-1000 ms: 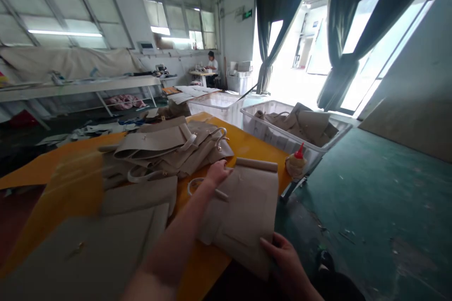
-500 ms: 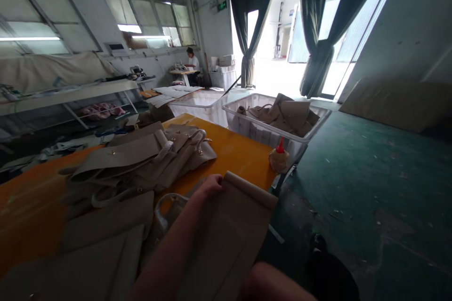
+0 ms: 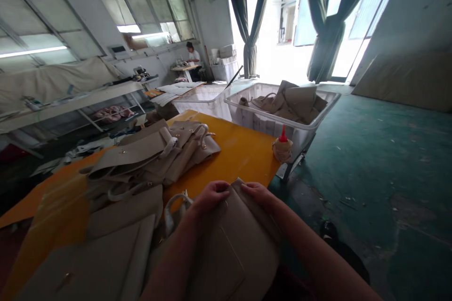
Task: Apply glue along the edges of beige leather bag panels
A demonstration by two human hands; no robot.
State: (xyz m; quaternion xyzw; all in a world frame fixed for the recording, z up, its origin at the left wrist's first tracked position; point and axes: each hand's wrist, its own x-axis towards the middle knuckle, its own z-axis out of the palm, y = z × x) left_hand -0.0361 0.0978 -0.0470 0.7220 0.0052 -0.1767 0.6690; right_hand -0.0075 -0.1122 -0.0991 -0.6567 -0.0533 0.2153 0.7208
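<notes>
A beige leather bag panel (image 3: 233, 249) lies at the near edge of the orange table (image 3: 240, 150), partly over my lap. My left hand (image 3: 211, 195) is closed on the panel's far top edge, fingers curled over it. My right hand (image 3: 258, 193) grips the same edge just to the right, fingers pressed on the leather. A white bag handle (image 3: 172, 209) loops out from under the panel at the left. More beige panels and handles form a pile (image 3: 155, 155) on the table beyond my left hand.
A glue bottle with a red tip (image 3: 282, 147) stands at the table's right corner. A white plastic crate (image 3: 282, 113) holds more beige pieces. Flat beige panels (image 3: 95, 263) lie at the near left. A person sits at a far desk (image 3: 192, 54). Green floor lies to the right.
My right hand has come up from the panel's near edge to its far top edge beside my left hand. The panel has been drawn closer to me.
</notes>
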